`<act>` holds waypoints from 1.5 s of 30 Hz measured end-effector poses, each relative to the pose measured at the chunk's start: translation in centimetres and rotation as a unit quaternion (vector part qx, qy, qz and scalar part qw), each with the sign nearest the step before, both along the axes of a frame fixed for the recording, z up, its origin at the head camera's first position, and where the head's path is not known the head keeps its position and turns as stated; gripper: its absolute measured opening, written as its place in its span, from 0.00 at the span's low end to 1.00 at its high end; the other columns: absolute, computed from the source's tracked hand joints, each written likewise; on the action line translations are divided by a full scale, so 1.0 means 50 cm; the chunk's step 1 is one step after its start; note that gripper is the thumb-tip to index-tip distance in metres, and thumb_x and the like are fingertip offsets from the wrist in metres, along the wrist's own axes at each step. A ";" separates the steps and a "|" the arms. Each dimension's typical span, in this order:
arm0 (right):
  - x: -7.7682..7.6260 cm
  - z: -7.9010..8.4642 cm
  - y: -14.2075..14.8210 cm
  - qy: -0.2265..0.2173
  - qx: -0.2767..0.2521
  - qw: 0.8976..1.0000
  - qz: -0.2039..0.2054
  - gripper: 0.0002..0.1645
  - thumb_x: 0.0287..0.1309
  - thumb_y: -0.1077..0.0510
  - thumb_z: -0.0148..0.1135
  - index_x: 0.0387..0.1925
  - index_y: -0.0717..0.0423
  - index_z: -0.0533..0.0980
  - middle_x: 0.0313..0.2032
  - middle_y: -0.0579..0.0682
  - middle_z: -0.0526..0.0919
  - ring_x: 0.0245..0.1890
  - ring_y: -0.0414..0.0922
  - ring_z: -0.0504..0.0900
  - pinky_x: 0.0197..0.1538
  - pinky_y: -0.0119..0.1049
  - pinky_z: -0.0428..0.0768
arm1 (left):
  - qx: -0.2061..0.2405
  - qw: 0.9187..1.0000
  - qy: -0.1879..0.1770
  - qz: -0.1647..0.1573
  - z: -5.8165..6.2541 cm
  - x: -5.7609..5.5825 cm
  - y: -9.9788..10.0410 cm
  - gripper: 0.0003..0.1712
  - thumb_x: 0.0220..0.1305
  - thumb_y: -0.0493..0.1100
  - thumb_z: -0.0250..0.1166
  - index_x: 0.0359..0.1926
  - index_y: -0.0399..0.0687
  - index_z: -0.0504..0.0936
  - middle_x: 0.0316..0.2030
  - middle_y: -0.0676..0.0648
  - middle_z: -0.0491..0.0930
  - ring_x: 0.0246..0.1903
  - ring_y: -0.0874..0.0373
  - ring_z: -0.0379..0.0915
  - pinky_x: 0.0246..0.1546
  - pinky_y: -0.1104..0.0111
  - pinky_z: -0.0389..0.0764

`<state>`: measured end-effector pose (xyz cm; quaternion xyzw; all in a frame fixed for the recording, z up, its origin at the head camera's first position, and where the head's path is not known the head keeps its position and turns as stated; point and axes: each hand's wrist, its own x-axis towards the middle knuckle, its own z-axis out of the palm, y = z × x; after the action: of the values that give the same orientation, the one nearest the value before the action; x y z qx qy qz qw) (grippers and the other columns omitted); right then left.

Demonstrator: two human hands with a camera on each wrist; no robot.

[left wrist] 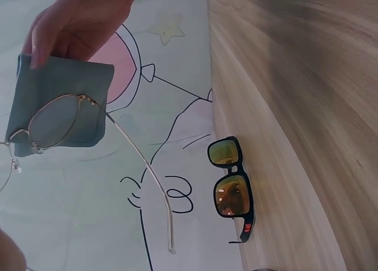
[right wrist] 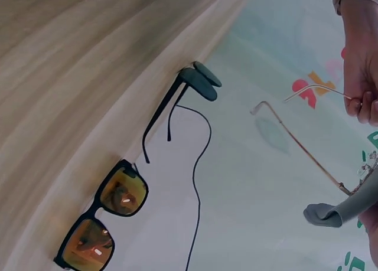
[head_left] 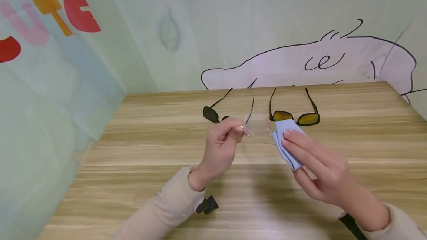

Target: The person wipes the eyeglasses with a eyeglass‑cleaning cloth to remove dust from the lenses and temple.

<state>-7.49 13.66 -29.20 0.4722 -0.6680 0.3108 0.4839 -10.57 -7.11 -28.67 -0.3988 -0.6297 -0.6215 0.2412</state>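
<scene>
My left hand [head_left: 218, 147] pinches a pair of thin gold-rimmed eyeglasses [left wrist: 56, 122] near one end, holding them above the table. Their lenses are clear, and one slim temple hangs out long in the left wrist view. With fingers and thumb, my right hand [head_left: 321, 167] grips a folded light-blue cleaning cloth [head_left: 287, 134]. The cloth is at the far lens of the eyeglasses, overlapping that rim in the left wrist view. In the right wrist view the cloth [right wrist: 342, 206] wraps by the rim, and the left hand [right wrist: 360, 82] shows at the upper right.
Black sunglasses with orange mirrored lenses [head_left: 308, 119] lie at the back of the wooden table [head_left: 140, 140], temples pointing away. Left of them are dark-lensed sunglasses [head_left: 211, 114], partly hidden behind the left hand. A printed fabric backdrop [head_left: 233, 21] rises behind the table.
</scene>
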 end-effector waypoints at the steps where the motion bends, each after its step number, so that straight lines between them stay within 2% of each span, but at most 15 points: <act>1: 0.001 -0.001 0.002 0.003 0.002 1.000 0.006 0.19 0.63 0.56 0.50 0.38 0.71 0.79 0.40 0.64 0.82 0.48 0.51 0.80 0.58 0.35 0.69 | 0.000 1.000 -0.003 0.001 0.000 0.001 0.000 0.17 0.69 0.44 0.50 0.29 0.33 0.73 0.18 0.45 0.65 0.21 0.58 0.61 0.22 0.68 0.65; 5: 0.007 -0.002 0.006 0.013 0.000 0.999 0.032 0.22 0.66 0.54 0.49 0.41 0.71 0.78 0.43 0.65 0.81 0.51 0.51 0.78 0.58 0.36 0.69 | 0.003 1.000 -0.012 -0.006 -0.002 0.004 0.001 0.17 0.69 0.44 0.51 0.29 0.33 0.73 0.19 0.45 0.66 0.21 0.57 0.62 0.22 0.68 0.65; 8: 0.007 0.000 0.002 0.035 -0.023 0.999 0.021 0.19 0.66 0.57 0.52 0.38 0.71 0.79 0.41 0.64 0.82 0.49 0.51 0.79 0.57 0.36 0.71 | 0.007 1.000 -0.011 -0.020 -0.001 0.005 0.003 0.18 0.69 0.44 0.51 0.29 0.33 0.73 0.19 0.44 0.67 0.21 0.57 0.62 0.22 0.68 0.66; 12: 0.001 0.003 -0.009 0.088 -0.070 0.993 -0.048 0.11 0.60 0.62 0.60 0.32 0.70 0.80 0.34 0.62 0.84 0.41 0.50 0.83 0.52 0.34 0.74 | 0.006 0.999 -0.009 -0.048 0.000 0.008 0.007 0.17 0.69 0.43 0.51 0.29 0.32 0.73 0.18 0.44 0.66 0.21 0.57 0.61 0.22 0.67 0.66; 16: -0.003 0.007 -0.014 0.129 -0.094 0.982 -0.106 0.08 0.58 0.65 0.61 0.30 0.68 0.81 0.30 0.60 0.84 0.34 0.49 0.84 0.49 0.34 0.76 | -0.011 0.998 -0.012 -0.063 -0.002 0.016 0.008 0.17 0.70 0.43 0.49 0.30 0.32 0.72 0.19 0.43 0.66 0.21 0.56 0.62 0.22 0.68 0.67; 24: -0.013 0.010 -0.011 0.204 -0.146 0.960 -0.126 0.03 0.51 0.70 0.64 0.27 0.65 0.83 0.23 0.58 0.84 0.24 0.49 0.84 0.39 0.37 0.80 | -0.065 0.996 -0.021 -0.052 0.001 0.030 0.006 0.18 0.70 0.46 0.48 0.33 0.34 0.75 0.19 0.46 0.69 0.19 0.61 0.61 0.20 0.71 0.64; 27: -0.019 0.010 -0.009 0.208 -0.161 0.956 -0.129 0.03 0.50 0.69 0.66 0.26 0.63 0.83 0.22 0.58 0.83 0.23 0.49 0.84 0.36 0.37 0.80 | -0.086 0.994 -0.044 -0.047 0.005 0.032 0.003 0.14 0.70 0.41 0.50 0.35 0.34 0.77 0.21 0.46 0.73 0.19 0.61 0.60 0.19 0.72 0.64; 30: -0.022 0.006 -0.002 0.191 -0.165 0.958 -0.133 0.02 0.51 0.68 0.66 0.27 0.61 0.84 0.23 0.57 0.84 0.23 0.49 0.84 0.34 0.37 0.80 | -0.117 0.991 -0.060 -0.030 0.011 0.032 -0.002 0.09 0.68 0.34 0.52 0.38 0.33 0.78 0.23 0.46 0.76 0.21 0.62 0.63 0.21 0.73 0.68; 32: -0.023 0.003 0.005 0.164 -0.161 0.964 -0.133 0.03 0.53 0.66 0.65 0.27 0.60 0.84 0.24 0.56 0.84 0.24 0.48 0.84 0.34 0.35 0.80 | -0.141 0.989 -0.049 -0.009 0.013 0.028 -0.005 0.07 0.66 0.30 0.54 0.39 0.33 0.79 0.26 0.45 0.78 0.25 0.62 0.70 0.27 0.72 0.73; 34: -0.021 0.000 0.015 0.115 -0.144 0.975 -0.125 0.05 0.56 0.63 0.64 0.29 0.60 0.84 0.24 0.56 0.84 0.24 0.48 0.84 0.35 0.31 0.80 | -0.161 0.987 -0.014 0.021 0.012 0.022 -0.011 0.07 0.66 0.31 0.55 0.40 0.33 0.79 0.29 0.44 0.80 0.30 0.61 0.74 0.34 0.72 0.76; 37: -0.016 -0.007 0.038 -0.015 -0.094 0.991 -0.095 0.14 0.61 0.56 0.60 0.30 0.63 0.83 0.27 0.56 0.85 0.33 0.39 0.84 0.38 0.23 0.77 | -0.164 0.982 0.055 0.074 0.007 0.010 -0.020 0.10 0.68 0.36 0.55 0.39 0.34 0.80 0.34 0.43 0.81 0.37 0.57 0.76 0.43 0.69 0.75; 39: -0.011 -0.011 0.054 -0.132 -0.058 0.987 -0.074 0.13 0.59 0.56 0.62 0.32 0.64 0.83 0.29 0.56 0.85 0.36 0.33 0.82 0.38 0.20 0.76 | -0.150 0.979 0.104 0.093 0.006 0.003 -0.025 0.13 0.70 0.39 0.52 0.38 0.34 0.80 0.36 0.42 0.80 0.40 0.54 0.76 0.44 0.67 0.75; 41: -0.006 -0.013 0.065 -0.254 -0.029 0.965 -0.060 0.08 0.55 0.62 0.66 0.33 0.66 0.83 0.30 0.56 0.85 0.36 0.30 0.81 0.34 0.20 0.76 | -0.135 0.978 0.135 0.082 0.009 -0.001 -0.028 0.16 0.72 0.42 0.49 0.38 0.34 0.79 0.38 0.41 0.79 0.42 0.52 0.75 0.47 0.64 0.74; 43: -0.002 -0.011 0.071 -0.371 -0.010 0.927 -0.051 0.08 0.49 0.67 0.68 0.35 0.64 0.83 0.30 0.54 0.85 0.30 0.33 0.82 0.28 0.25 0.78 | -0.126 0.979 0.157 0.042 0.015 -0.002 -0.030 0.19 0.73 0.43 0.47 0.38 0.34 0.79 0.39 0.40 0.79 0.44 0.50 0.75 0.48 0.62 0.74; 45: 0.002 -0.007 0.071 -0.472 0.007 0.880 -0.048 0.13 0.45 0.72 0.68 0.36 0.64 0.82 0.29 0.54 0.85 0.25 0.36 0.82 0.24 0.30 0.79 | -0.121 0.979 0.162 -0.017 0.022 -0.001 -0.029 0.21 0.73 0.44 0.45 0.37 0.33 0.79 0.38 0.39 0.79 0.43 0.50 0.75 0.47 0.61 0.75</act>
<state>-7.37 17.19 -29.54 0.2408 -0.8413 0.4683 0.1222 -10.64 -8.56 -27.55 -0.5308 -0.6460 -0.4721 0.2794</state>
